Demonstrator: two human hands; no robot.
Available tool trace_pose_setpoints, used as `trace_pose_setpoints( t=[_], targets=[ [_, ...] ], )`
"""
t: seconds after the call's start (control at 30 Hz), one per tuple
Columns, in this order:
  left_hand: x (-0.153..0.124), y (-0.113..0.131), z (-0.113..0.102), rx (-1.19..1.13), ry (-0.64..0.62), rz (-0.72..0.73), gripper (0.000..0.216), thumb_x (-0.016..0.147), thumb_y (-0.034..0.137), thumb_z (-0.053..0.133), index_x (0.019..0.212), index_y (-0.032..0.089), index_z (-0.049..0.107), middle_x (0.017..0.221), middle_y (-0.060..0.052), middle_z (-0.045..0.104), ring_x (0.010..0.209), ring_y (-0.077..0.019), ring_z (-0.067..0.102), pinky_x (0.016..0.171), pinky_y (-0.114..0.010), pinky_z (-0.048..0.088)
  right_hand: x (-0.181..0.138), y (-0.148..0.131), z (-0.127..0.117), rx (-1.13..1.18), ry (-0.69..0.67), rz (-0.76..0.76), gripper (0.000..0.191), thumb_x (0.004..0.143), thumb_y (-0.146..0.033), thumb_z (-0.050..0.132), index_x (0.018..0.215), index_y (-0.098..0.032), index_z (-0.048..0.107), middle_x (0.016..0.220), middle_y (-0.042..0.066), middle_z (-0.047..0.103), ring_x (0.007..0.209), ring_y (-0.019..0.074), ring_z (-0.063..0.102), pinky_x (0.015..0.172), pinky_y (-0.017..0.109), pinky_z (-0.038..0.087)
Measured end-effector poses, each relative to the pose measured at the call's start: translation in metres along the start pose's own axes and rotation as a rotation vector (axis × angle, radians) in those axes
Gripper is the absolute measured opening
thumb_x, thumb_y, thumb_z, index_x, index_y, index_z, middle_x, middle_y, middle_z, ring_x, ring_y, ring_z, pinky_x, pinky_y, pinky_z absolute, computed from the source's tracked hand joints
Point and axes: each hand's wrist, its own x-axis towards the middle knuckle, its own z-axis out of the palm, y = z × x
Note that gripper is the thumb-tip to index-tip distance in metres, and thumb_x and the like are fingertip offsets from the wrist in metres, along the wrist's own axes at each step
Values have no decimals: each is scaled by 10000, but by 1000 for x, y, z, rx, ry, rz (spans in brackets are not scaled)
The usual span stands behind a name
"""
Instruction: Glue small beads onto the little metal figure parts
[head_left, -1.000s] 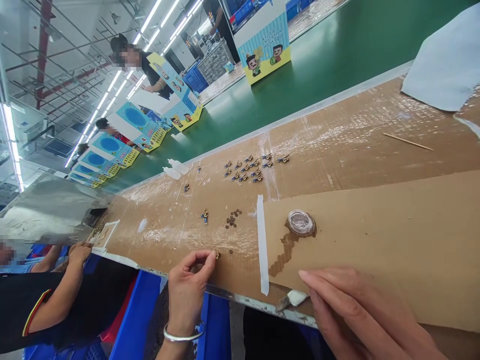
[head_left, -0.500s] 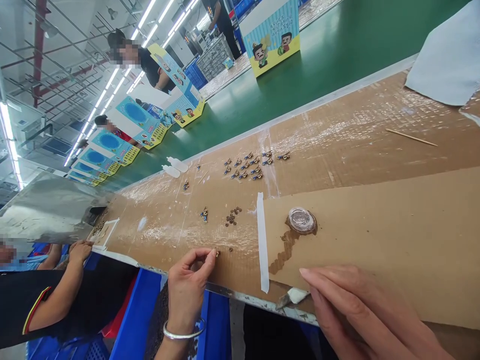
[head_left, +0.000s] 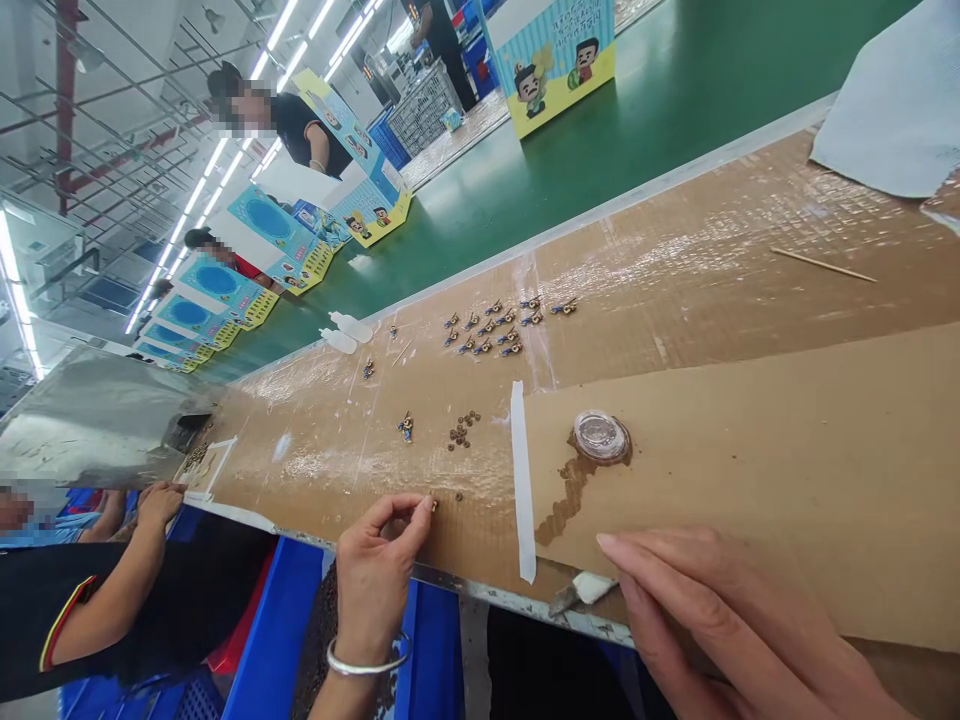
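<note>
While a co-worker's bare forearm (head_left: pixel 124 590) rests at the far left edge of the bench, the left hand (head_left: pixel 375 575), a silver bangle at its wrist, pinches a tiny brown ring-shaped part (head_left: pixel 435 506) between thumb and forefinger, the other fingers curled loosely; the part is too small to show which way it points. It sits at the near edge of the long brown cardboard-covered tabletop (head_left: pixel 675 290), just below a loose cluster of similar brown rings (head_left: pixel 463 430) and a small blue-and-gold figurine (head_left: pixel 406 426). Farther back, rows of blue-and-gold figurines (head_left: pixel 499 325) lie near two small white squeeze bottles (head_left: pixel 345 333). A strip of white tape (head_left: pixel 521 480) runs from near edge towards the far side. Right of it, a round clear plastic dish (head_left: pixel 600 435) sits on a dark stain. The right hand (head_left: pixel 720 630) lies flat, fingers straight and together, holding nothing, pointing left across a tan cardboard sheet (head_left: pixel 787 470). A thin wooden stick (head_left: pixel 823 265) lies beyond, pointing left-right. Behind the tabletop runs a green conveyor belt (head_left: pixel 600 150) carrying blue-and-yellow cartoon display boxes (head_left: pixel 559 60) under striplights.
</note>
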Motion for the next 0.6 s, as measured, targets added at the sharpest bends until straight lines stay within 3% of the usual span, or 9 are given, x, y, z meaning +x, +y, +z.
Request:
trace_pose_setpoints(
  t=[0.4,0.6],
  targets=[
    [4,7,1,81,-54,61,191,711,373,657,678,185,671,695,-1,646,684,-156,565,666,-236,427,3,-5,3,17,47,50,183,847,-110,515,977,-122,643,855,39,656,814,96,617,845,205,459],
    [-8,8,-9,-112,-35,33,164,683,345,716,728,188,698,753,-4,697,746,-152,612,731,-214,473,-1,-3,2,47,42,23,222,832,-95,541,1038,-131,617,891,40,641,835,104,607,830,227,481]
  ],
)
